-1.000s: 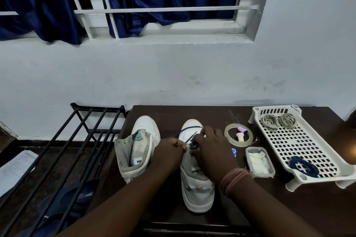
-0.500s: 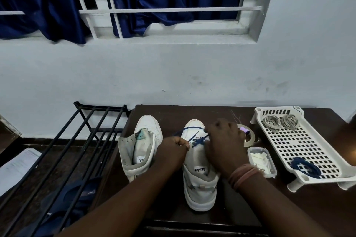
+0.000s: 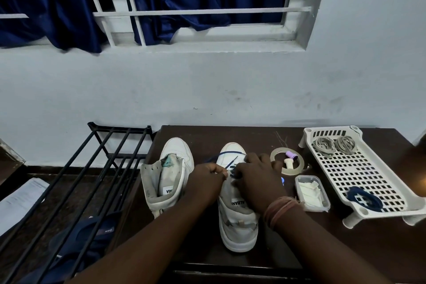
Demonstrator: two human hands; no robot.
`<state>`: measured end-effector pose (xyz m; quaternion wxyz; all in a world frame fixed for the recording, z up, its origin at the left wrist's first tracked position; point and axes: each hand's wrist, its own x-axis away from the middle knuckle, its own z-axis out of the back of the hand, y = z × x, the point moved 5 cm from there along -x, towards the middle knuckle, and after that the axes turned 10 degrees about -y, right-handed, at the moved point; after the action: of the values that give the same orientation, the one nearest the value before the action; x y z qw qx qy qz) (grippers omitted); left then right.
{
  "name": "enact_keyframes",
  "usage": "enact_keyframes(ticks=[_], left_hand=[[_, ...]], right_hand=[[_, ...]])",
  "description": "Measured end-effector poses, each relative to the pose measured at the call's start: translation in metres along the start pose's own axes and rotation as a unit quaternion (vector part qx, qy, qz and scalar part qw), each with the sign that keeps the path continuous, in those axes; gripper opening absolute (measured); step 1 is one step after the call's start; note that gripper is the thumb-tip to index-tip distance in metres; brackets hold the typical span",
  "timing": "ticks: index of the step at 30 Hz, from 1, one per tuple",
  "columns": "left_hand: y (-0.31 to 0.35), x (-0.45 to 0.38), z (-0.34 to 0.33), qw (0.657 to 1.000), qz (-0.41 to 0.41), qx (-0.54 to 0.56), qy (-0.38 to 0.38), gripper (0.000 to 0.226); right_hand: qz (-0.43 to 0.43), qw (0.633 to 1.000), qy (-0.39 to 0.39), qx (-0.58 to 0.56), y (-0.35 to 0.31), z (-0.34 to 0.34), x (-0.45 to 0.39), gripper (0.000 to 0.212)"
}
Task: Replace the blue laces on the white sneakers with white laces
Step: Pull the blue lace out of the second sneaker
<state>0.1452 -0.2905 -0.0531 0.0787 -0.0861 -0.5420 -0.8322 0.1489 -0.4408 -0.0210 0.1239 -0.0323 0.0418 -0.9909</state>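
Pinching the blue lace, both hands — left hand, right hand — hide the right sneaker eyelets, tape roll, tray beside.

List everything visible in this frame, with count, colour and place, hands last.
sneakers: 2, white, on the table, side by side
blue lace: 1, partly threaded in the right-side sneaker
table: 1, dark brown
tray: 1, white perforated plastic, table's right part
coiled laces: 2, pale grey-white, tray's far end
blue lace coil: 1, tray's near end
tape roll: 1, clear, beside the tray
small container: 1, clear, white contents
rack: 1, black metal, left of table
curtains: dark blue, at the window
left hand: pinching the lace
right hand: on the same sneaker
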Motion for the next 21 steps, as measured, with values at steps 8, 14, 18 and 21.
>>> enact_keyframes(ticks=[8,14,18,21], left_hand=[[-0.003,-0.002,0.001,1.0,0.003,-0.001,0.013,0.009],[-0.002,-0.001,0.0,1.0,0.005,0.019,0.004,0.011],[0.001,0.0,-0.001,1.0,0.003,0.015,-0.007,0.013],[0.003,0.002,0.0,1.0,-0.004,0.017,-0.01,0.025]], right_hand=[[-0.112,0.95,0.162,-0.242,0.022,0.031,0.007,0.027],[-0.121,0.985,0.085,-0.091,0.028,0.028,0.007,0.041],[-0.005,0.999,0.046,0.018,0.001,0.012,0.005,0.051],[0.016,0.999,0.043,0.026,-0.002,0.007,0.001,0.044]])
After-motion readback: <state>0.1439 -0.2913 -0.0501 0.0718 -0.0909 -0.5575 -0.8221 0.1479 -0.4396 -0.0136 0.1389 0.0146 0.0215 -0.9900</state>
